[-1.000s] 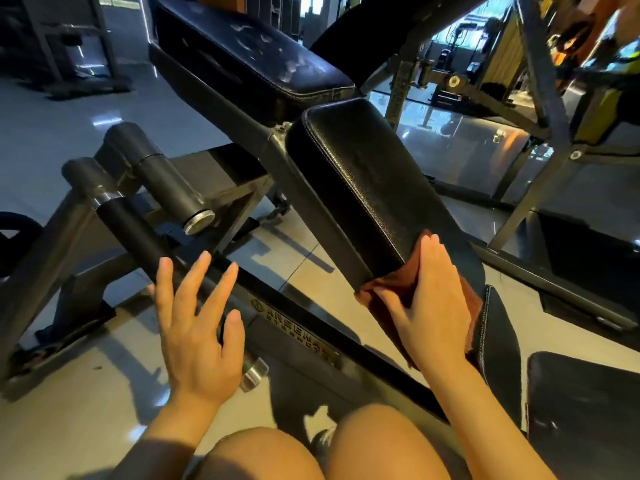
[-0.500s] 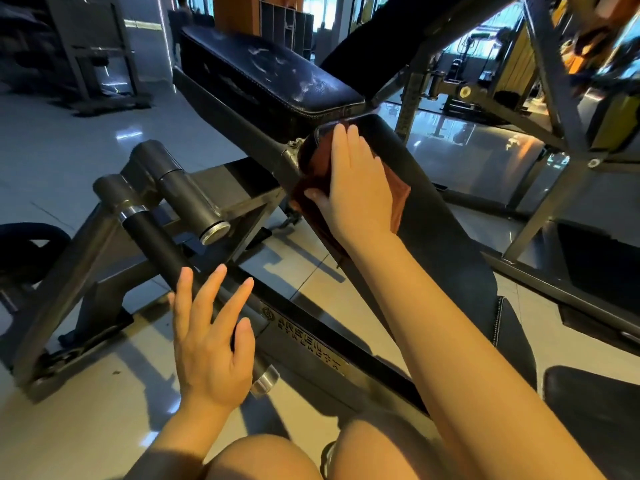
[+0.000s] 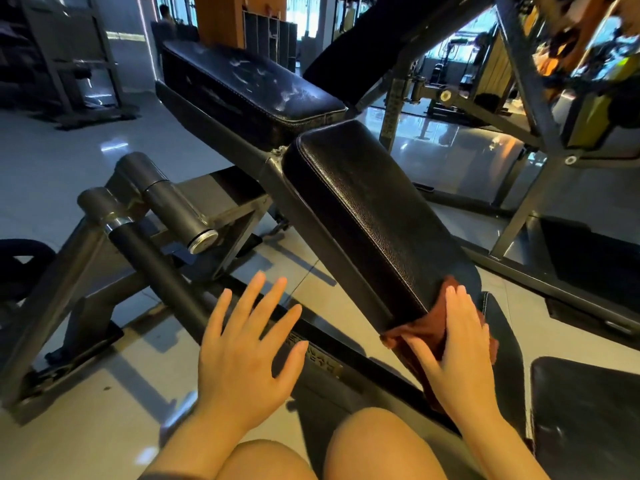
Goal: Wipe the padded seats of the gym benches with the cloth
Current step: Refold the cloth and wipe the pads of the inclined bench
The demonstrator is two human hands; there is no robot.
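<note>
A long black padded seat [image 3: 374, 216] slopes from the middle of the view down toward me. My right hand [image 3: 460, 344] lies flat on a reddish-brown cloth [image 3: 415, 336], pressing it over the pad's near lower end. My left hand [image 3: 246, 348] hovers with fingers spread above the bench's grey frame, holding nothing. A second black pad [image 3: 252, 84], scuffed with pale marks, continues the bench further away. Part of the cloth is hidden under my right hand.
Two black foam rollers [image 3: 166, 199] on a grey frame stand to the left. Another black pad [image 3: 585, 410] is at the lower right. Grey machine frames [image 3: 519, 64] rise at the right. The floor is glossy tile [image 3: 52, 161]. My bare knees fill the bottom edge.
My right hand swept the cloth up to the pad's far end half a second ago, then back down to its near end. My left hand has stayed spread over the frame.
</note>
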